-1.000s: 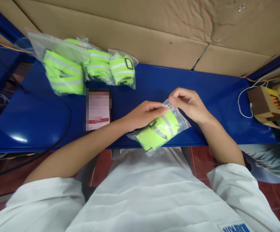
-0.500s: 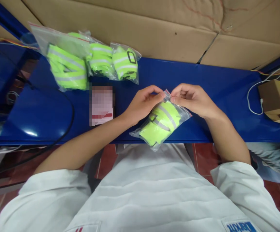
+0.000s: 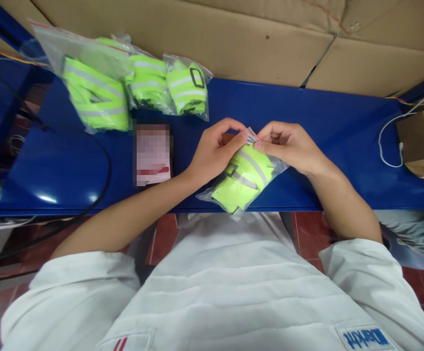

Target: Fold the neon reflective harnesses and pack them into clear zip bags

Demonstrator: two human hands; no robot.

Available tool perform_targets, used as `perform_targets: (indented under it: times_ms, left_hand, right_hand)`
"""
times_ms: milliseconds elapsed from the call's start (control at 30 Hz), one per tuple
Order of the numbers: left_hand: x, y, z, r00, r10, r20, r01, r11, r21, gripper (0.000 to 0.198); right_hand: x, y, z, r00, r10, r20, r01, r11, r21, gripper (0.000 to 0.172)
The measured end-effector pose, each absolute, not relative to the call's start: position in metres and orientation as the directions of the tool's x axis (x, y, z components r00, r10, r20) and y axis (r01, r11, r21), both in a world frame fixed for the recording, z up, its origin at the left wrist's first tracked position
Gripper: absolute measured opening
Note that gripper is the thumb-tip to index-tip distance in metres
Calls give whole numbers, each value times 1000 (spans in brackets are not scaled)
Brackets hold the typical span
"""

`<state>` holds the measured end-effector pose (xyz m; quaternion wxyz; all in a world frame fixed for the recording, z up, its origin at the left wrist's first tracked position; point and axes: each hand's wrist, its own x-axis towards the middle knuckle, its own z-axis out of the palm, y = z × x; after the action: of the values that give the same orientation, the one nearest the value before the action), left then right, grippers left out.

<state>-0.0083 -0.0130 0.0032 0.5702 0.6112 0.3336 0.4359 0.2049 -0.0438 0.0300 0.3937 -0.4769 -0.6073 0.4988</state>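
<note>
A clear zip bag [image 3: 239, 185] with a folded neon-yellow reflective strap in it lies tilted at the front edge of the blue table, its lower corner past the edge. My left hand [image 3: 217, 151] pinches the bag's top edge near its red-lined seal. Close beside it, my right hand [image 3: 288, 146] grips the same edge between thumb and fingers, the thumb over the seal. A black buckle shows through the plastic. Part of the seal is hidden by my fingers.
Three more bagged reflective straps [image 3: 148, 83] lie at the back left. A blurred-out pinkish item [image 3: 152, 156] sits left of my left hand. An open cardboard box [image 3: 420, 144] and a white cable [image 3: 380, 141] are at the right; cardboard [image 3: 234, 44] lines the back.
My right hand's thumb has slid slightly left along the bag's top edge. The whole view has shifted a little; both hands still hold the bag.
</note>
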Motion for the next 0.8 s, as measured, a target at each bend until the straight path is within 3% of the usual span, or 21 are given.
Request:
perform_targets:
  times_ms: [367,800]
  left_hand:
    - [-7,-11,6,376,869,323,-110,-304,946,17]
    - [-9,-7,3,415,845,339,-97,-329,939,25]
  right_hand:
    - [197,-46,27,-211,975,76,175,114,-978,48]
    - [196,-47,30,-222,970,103,178,144,-973,50]
